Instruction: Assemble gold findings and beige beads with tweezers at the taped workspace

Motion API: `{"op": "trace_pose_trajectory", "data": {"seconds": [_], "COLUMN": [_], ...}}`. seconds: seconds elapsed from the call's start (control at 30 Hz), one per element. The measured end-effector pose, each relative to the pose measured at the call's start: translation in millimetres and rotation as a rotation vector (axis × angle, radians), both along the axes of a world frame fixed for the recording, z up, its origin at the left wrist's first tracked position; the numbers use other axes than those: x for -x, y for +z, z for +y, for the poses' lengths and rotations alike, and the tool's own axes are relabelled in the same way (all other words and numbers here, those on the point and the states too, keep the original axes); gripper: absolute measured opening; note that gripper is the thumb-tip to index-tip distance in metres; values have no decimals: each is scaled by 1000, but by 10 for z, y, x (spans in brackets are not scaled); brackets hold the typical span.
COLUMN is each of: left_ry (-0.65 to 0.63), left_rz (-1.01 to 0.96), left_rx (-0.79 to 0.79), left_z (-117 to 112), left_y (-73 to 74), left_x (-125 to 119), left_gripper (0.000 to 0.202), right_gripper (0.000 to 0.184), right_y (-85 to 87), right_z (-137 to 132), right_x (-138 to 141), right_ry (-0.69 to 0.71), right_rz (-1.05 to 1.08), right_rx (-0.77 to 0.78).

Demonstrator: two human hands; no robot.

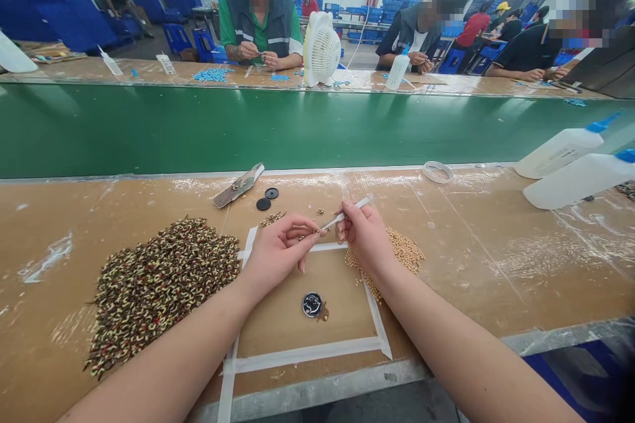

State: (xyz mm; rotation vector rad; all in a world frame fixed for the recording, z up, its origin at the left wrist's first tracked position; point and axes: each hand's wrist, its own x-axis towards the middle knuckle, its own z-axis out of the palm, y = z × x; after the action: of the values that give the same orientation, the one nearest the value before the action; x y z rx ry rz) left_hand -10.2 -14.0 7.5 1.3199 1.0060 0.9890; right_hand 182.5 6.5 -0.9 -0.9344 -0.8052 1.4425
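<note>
My left hand (278,244) is pinched closed, fingertips around something too small to make out. My right hand (366,232) grips a thin white stick-like tool (332,221), slanted so its lower tip meets the left fingertips. Below the hands, a small round dish (312,305) of dark, shiny liquid sits inside a white tape frame (307,355), with a brown smear beside it. A heap of small dark pieces with pale yellow curved parts and red specks (169,284) lies left of my left hand. Tan beads (404,250) are partly hidden behind my right wrist.
Two black round caps (263,204) and a worn flat strip (239,186) lie beyond my hands. A white ring (438,172) and white squeeze bottles (575,180) are farther right. Past the green belt (198,129), co-workers sit at another bench with a fan (321,49).
</note>
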Motion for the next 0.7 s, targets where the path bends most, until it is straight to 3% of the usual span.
{"op": "trace_pose_trajectory", "data": {"seconds": [0.23,0.4,0.53,0.7], "left_ry": [-14,30,111,176], "left_rz": [-42,12,204,594], "left_rx": [-41,-68,-163,-346], "left_z": [-18,9,115,236], "left_y": [-12,2,31,51], "left_x": [-3,36,175,350], "left_gripper": [20,24,29,22], "right_gripper": [45,47,46,45], "right_y": [-11,-57,-46,-20], "right_z": [41,79,108,118], "right_x": [10,-14,-49,-53], "right_ry": [102,44,-58,-80], "right_rz": [133,165,157,158], "right_rx": [183,194,133,127]}}
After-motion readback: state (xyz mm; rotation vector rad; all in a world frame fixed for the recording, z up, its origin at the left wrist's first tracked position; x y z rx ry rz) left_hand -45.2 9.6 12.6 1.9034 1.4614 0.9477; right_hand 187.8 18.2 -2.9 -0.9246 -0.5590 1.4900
